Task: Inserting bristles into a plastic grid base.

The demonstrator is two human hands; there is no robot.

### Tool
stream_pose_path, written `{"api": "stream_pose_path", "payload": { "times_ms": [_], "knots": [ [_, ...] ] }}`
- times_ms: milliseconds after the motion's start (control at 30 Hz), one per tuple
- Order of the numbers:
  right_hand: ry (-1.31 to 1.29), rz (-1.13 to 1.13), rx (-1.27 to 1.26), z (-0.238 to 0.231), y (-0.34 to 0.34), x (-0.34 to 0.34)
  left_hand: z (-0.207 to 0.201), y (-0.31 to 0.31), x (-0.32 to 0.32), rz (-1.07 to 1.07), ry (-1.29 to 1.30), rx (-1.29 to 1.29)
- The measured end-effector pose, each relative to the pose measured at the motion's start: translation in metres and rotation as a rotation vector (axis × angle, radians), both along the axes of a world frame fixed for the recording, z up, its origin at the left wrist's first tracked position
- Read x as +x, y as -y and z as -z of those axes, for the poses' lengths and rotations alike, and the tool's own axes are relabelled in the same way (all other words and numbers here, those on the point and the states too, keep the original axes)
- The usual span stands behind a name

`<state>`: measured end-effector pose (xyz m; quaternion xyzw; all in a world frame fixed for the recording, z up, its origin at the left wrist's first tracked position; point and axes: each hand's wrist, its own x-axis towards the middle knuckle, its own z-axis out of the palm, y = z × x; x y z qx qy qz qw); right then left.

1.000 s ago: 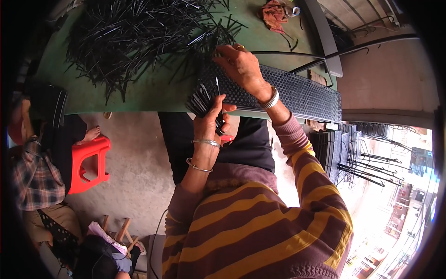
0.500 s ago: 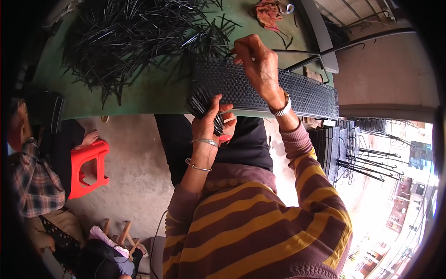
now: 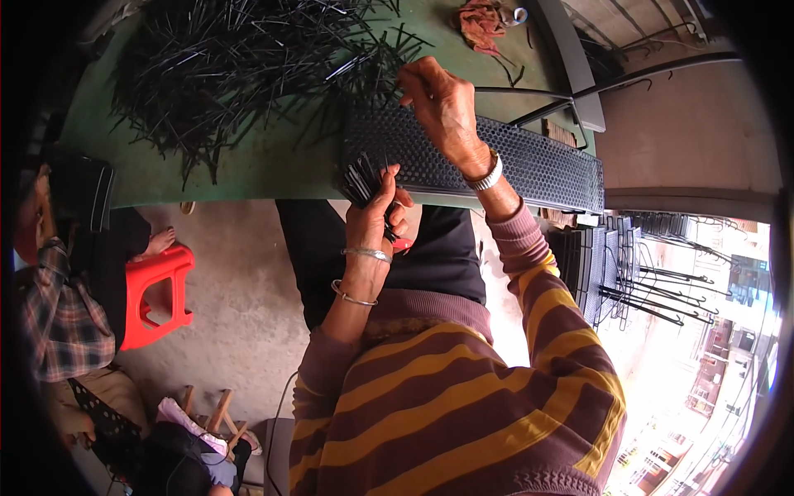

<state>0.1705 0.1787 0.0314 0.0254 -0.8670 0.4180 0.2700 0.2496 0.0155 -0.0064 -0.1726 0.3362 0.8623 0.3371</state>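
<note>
My left hand (image 3: 376,211), with two metal bangles on its wrist, is closed around a bundle of thin black strips (image 3: 359,178) at the near left end of a long black perforated panel (image 3: 538,161). My right hand (image 3: 447,116), wearing a pale watch band, is raised over the panel's far left edge. Its fingers are bent together in a pinch; whatever lies between them is hidden. The panel rests along the front of the green table (image 3: 273,178), and a black metal rod frame joins it at the right.
A large heap of loose black strips (image 3: 223,74) covers the table's far left. A reddish cloth (image 3: 480,29) lies at the back beside a roll. More black racks (image 3: 612,256) stand to the right. On the left, a person sits near a red stool (image 3: 157,298).
My right hand has shifted a little left along the panel's far edge, still pinched. The left hand's fingers have curled in slightly around the bundle, which it still holds.
</note>
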Motion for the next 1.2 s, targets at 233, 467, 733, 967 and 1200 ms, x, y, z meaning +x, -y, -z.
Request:
{"api": "stream_pose_path", "payload": {
  "times_ms": [233, 467, 733, 967, 1200],
  "knots": [
    [0.033, -0.016, -0.067, 0.002, -0.002, -0.002, 0.003, 0.001, 0.002, -0.001, -0.001, -0.014],
    [0.014, -0.124, 0.106, 0.020, -0.005, -0.005, -0.003, 0.000, 0.004, -0.012, 0.001, -0.014],
    [0.384, -0.117, 0.050, 0.003, -0.001, 0.016, -0.006, 0.004, 0.005, -0.019, -0.004, -0.035],
    [0.672, -0.426, -0.382, -0.014, -0.005, 0.048, -0.014, -0.002, 0.003, 0.085, -0.073, -0.066],
    [0.719, -0.438, -0.485, -0.013, -0.011, 0.051, -0.002, -0.001, 0.002, 0.189, -0.082, 0.019]
  ]
}}
